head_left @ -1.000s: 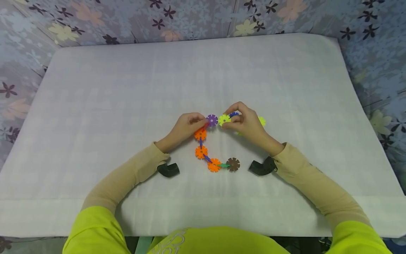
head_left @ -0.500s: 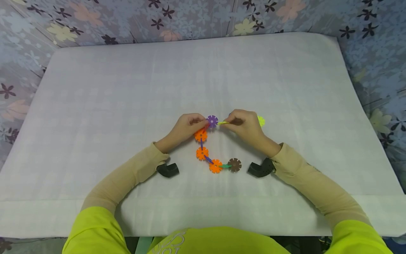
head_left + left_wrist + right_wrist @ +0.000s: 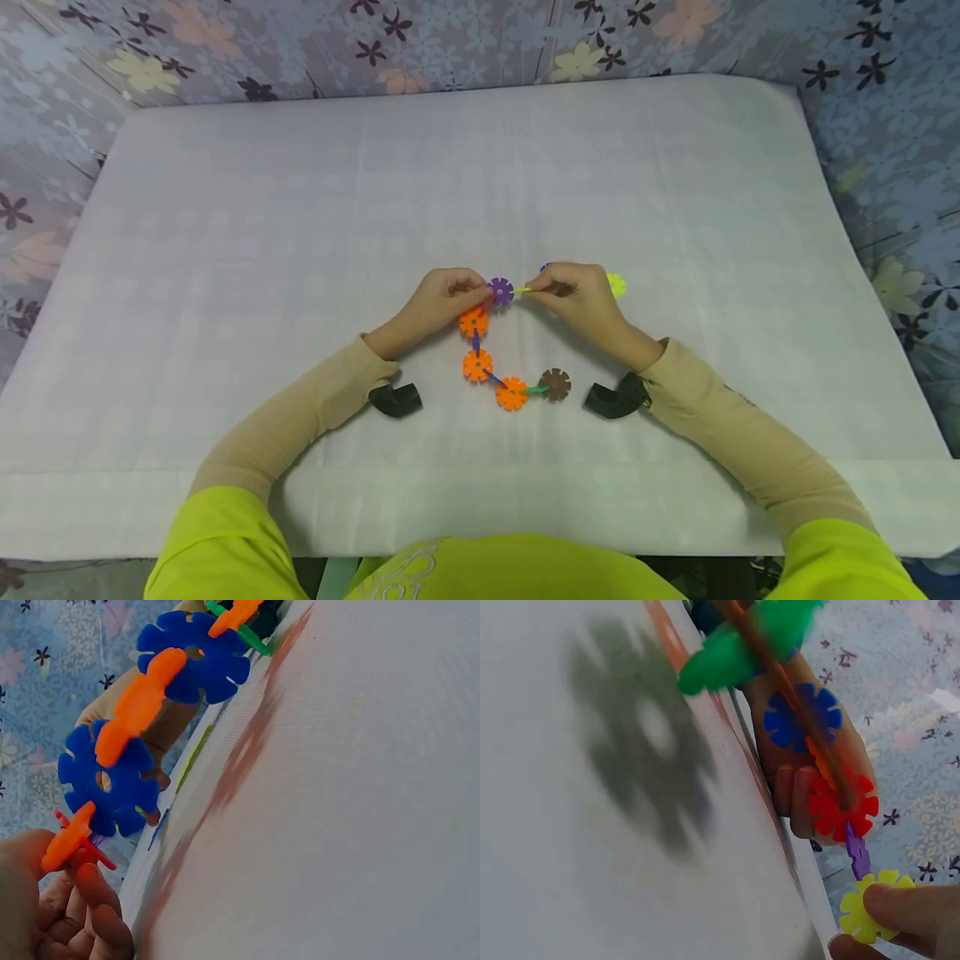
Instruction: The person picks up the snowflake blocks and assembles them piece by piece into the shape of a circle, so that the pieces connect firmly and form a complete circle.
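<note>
red disc (image 3: 864,811) is pinched by left hand (image 3: 445,297), yellow disc (image 3: 857,909) by right hand (image 3: 583,302); between them, purple disc (image 3: 501,291) is met by yellow, seemingly for slotting; aligned pushing is needed

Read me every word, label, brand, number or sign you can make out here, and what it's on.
Yellow-green shirt: pale lettering on the front, cut off at the picture's bottom edge and too unclear to read.
Notched discs: no readable text.
</note>
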Available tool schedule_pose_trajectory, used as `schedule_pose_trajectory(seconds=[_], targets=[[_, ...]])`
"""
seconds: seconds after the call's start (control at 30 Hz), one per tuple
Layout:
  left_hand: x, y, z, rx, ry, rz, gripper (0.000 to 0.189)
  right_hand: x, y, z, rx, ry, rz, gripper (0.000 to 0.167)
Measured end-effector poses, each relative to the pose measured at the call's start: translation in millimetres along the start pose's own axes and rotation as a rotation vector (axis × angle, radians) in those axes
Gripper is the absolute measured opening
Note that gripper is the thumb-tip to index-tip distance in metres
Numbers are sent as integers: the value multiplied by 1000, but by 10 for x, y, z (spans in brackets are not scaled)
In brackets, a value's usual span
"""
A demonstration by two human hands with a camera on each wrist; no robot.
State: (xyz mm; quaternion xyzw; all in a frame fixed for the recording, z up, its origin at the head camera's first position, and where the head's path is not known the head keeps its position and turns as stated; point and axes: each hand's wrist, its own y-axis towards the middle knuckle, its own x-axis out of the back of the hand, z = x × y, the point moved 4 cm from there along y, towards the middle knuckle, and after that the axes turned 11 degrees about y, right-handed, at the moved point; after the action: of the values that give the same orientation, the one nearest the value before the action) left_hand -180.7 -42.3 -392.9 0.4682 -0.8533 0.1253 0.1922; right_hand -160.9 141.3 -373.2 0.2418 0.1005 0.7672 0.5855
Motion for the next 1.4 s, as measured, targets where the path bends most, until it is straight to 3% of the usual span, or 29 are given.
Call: schedule_pose_trajectory(seconds=[0.17, 0.4, 0.53, 0.73, 0.97, 1.13, 1.4], targets=[[6, -13, -12, 15, -11, -4, 13, -18, -4, 15, -9, 10, -2, 12], [23, -2, -12, 19, 19, -33, 15, -28, 20, 297, 5, -29, -37, 11], [16, 6, -25, -4, 11, -4, 14, -46, 26, 322, 25, -29, -10, 12], [7, -4, -30, -4, -2, 13, 14, -76, 23, 318, 105, -23, 53, 18], [19, 1, 11, -7, -1, -24, 16, -35, -9, 209, 115, 28, -3, 17], [10, -6, 23, -18, -26, 1, 14, 5, -49, 0, 200, 10, 10, 18], [-6, -8, 13, -78, -5, 37, 12, -25, -70, 30, 309, -24, 75, 23]])
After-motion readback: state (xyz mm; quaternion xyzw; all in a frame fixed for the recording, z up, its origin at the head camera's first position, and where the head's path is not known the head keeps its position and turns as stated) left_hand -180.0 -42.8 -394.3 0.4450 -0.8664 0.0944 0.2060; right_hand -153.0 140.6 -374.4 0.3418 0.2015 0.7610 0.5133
